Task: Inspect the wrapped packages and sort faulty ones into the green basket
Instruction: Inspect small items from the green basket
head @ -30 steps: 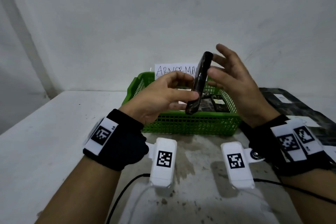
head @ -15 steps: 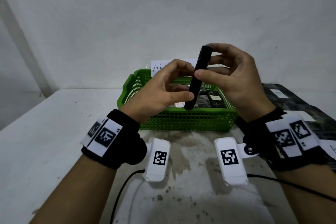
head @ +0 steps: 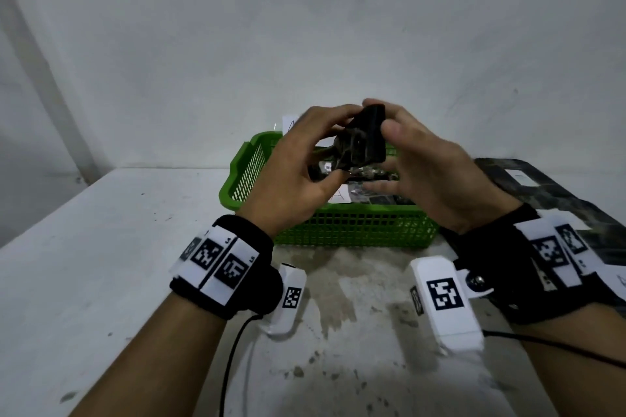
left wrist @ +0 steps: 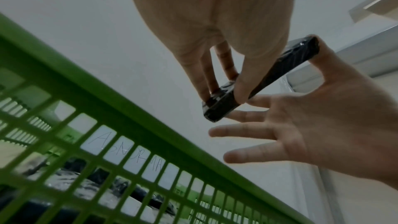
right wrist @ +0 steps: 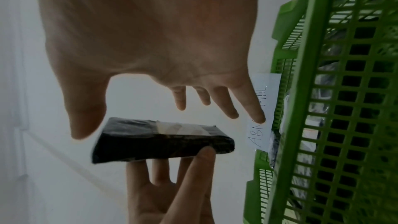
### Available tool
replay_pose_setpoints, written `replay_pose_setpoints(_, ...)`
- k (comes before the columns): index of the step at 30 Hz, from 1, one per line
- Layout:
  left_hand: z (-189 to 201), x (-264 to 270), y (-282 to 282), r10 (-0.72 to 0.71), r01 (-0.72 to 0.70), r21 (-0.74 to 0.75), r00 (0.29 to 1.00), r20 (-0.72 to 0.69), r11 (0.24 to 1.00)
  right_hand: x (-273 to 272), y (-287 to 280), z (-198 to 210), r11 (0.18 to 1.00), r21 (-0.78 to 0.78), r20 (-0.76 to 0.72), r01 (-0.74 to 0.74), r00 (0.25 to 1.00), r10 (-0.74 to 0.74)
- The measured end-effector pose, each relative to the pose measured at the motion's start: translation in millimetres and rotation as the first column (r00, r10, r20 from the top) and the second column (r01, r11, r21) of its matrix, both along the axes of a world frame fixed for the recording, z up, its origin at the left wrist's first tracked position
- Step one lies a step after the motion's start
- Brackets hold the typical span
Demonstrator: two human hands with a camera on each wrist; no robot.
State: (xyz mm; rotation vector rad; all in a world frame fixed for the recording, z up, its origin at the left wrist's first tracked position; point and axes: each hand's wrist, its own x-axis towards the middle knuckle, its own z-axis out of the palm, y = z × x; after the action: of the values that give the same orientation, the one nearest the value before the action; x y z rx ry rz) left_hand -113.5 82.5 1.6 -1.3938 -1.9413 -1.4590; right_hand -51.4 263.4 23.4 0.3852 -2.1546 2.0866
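Observation:
A black plastic-wrapped package (head: 367,142) hangs in the air over the green basket (head: 352,230). My left hand (head: 298,179) pinches its lower end between thumb and fingers, plain in the left wrist view at the package (left wrist: 258,81). My right hand (head: 426,173) has its fingers spread and straight, with one digit touching the package's upper end (left wrist: 314,45). In the right wrist view a strip of clear tape shows on the package (right wrist: 159,140). Several dark wrapped packages lie inside the basket (right wrist: 323,91).
A paper label (right wrist: 260,117) reading ABNORMAL stands behind the basket's far rim. A dark sheet (head: 542,193) with white-labelled items lies at the right. The stained white table (head: 101,247) meets the wall just behind the basket.
The package was upright and edge-on between both hands; it is now turned with a broad face showing and lower over the basket. My right hand's fingers have spread off it.

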Motion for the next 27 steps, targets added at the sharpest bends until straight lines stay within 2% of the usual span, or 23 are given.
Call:
replay_pose_setpoints(3,1,0,3,0.001,-0.002,-0.027,0.998,-0.057,1.000,-2,-5,-6,0.995,-0.072,-0.010,-0.064,0.998,0.064)
replay_pose_setpoints(5,1,0,4,0.013,-0.017,-0.035,0.995,-0.094,0.999,-3,-9,-8,0.990,-0.132,-0.082,-0.049,0.996,0.038)
replay_pose_setpoints(7,3,1,5,-0.003,0.001,-0.030,0.996,-0.093,1.000,-4,-13,-11,0.995,-0.103,-0.155,0.006,0.988,-0.022)
replay_pose_setpoints(9,3,2,5,-0.063,0.063,-0.006,0.998,-0.006,0.998,-4,-14,-11,0.996,-0.046,-0.212,0.071,0.974,-0.079)
replay_pose_setpoints(11,3,4,7,-0.104,0.098,0.048,0.983,0.149,0.994,-2,-12,-9,0.995,-0.006,-0.260,0.103,0.960,-0.101)
replay_pose_setpoints(13,7,6,9,-0.136,0.097,0.121,0.915,0.380,0.988,1,-10,-7,0.992,0.054,-0.294,0.111,0.952,-0.090)
replay_pose_setpoints(15,14,11,7,-0.200,0.127,0.160,0.749,0.632,0.979,2,-5,-9,0.979,0.155,-0.306,0.130,0.949,-0.078)
replay_pose_setpoints(16,15,10,6,-0.219,0.151,0.159,0.678,0.702,0.976,2,-3,-10,0.967,0.209,-0.312,0.148,0.947,-0.077)
replay_pose_setpoints(17,16,9,5,-0.224,0.169,0.150,0.650,0.726,0.974,1,-3,-11,0.953,0.252,-0.318,0.167,0.945,-0.081)
replay_pose_setpoints(20,16,7,1,-0.251,0.198,0.159,0.639,0.728,0.967,-2,0,-14,0.935,0.313,-0.304,0.167,0.950,-0.068)
replay_pose_setpoints(22,15,6,2,-0.260,0.208,0.163,0.637,0.726,0.964,-3,0,-13,0.948,0.276,-0.271,0.161,0.959,-0.084)
replay_pose_setpoints(25,12,5,2,-0.243,0.216,0.130,0.666,0.705,0.968,-9,1,-11,0.956,0.144,-0.196,0.255,0.954,-0.225)
replay_pose_setpoints(27,10,6,2,-0.213,0.217,0.083,0.692,0.690,0.973,-13,4,-11,0.935,0.136,-0.158,0.328,0.939,-0.307)
